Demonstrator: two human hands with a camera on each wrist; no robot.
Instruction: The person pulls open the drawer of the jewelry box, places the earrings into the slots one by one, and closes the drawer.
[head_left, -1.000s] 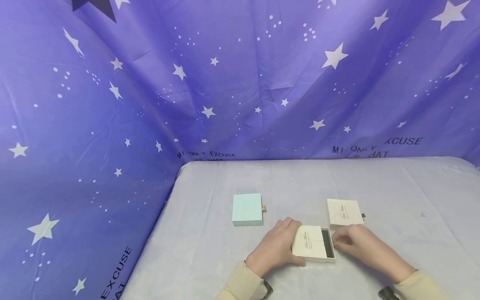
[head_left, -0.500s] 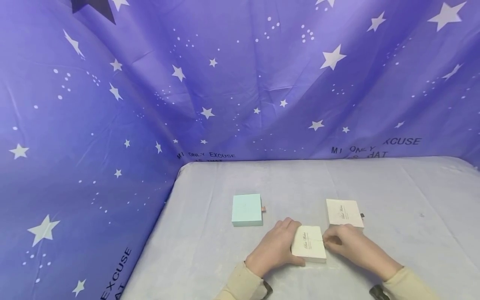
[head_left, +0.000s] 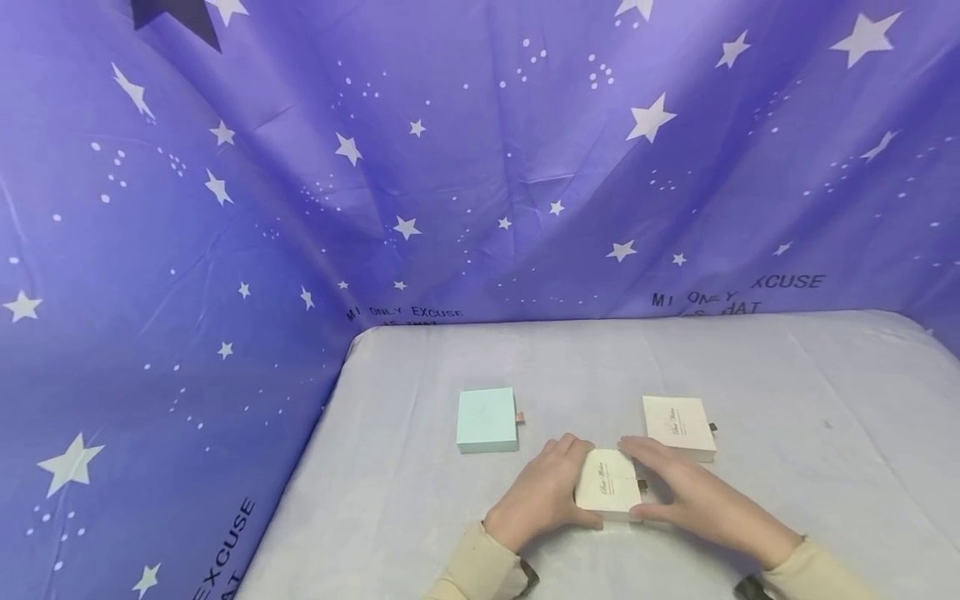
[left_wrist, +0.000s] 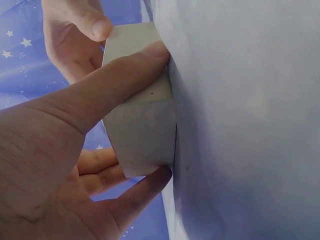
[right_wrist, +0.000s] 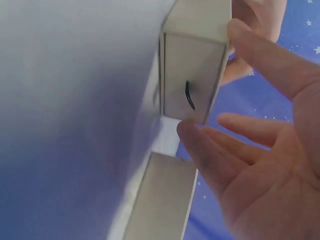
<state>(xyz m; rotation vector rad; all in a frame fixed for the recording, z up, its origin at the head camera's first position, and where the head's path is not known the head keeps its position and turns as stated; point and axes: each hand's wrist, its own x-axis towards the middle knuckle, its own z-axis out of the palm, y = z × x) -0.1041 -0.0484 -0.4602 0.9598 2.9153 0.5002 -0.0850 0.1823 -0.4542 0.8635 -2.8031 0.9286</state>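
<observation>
A small cream drawer box [head_left: 603,479] with dark script on its lid lies flat on the cloth, its drawer pushed in. A short dark pull tab [head_left: 642,485] sticks out of its right end. My left hand [head_left: 534,497] grips the box's left end, thumb on the near side and fingers on the far side. At the opposite end, my right hand [head_left: 693,493] spans the box with its thumb at the near corner and fingertips at the far corner. The right wrist view shows the drawer front [right_wrist: 192,75] flush in its sleeve, with the tab loop between thumb and fingers.
A mint-green box [head_left: 486,419] with a pinkish tab sits behind and to the left. Another cream box [head_left: 677,423] with a dark tab lies just behind my right hand. Pale cloth [head_left: 420,517] covers the table; a purple star-printed curtain [head_left: 450,167] hangs behind it.
The drawer, partly out one second ago, has slid left into its sleeve under my right hand. That hand has since spread from the drawer's end to both right corners. My left hand keeps its hold.
</observation>
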